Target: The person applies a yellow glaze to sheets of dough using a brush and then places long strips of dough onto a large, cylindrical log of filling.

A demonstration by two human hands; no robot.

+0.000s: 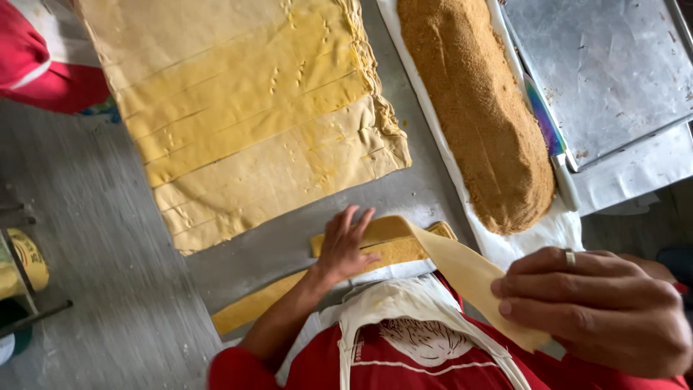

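Note:
My left hand (345, 247) lies flat, fingers spread, on a long yellow dough strip (393, 244) that rests on the grey metal table (94, 238). One end of this strip (469, 278) lifts off the table and is pinched in my right hand (599, 307), which wears a ring and is close to the camera. Just beyond the strip lies a large yellow dough sheet (245, 108), scored into long parallel bands. My red shirt and a white apron fill the bottom edge.
A long mound of brown crumbly filling (476, 108) sits on white paper to the right. Beside it lie a knife with an iridescent blade (550, 133) and a metal tray (606, 65). Another person's red sleeve (36, 61) shows top left; a yellow tin (25, 263) stands at left.

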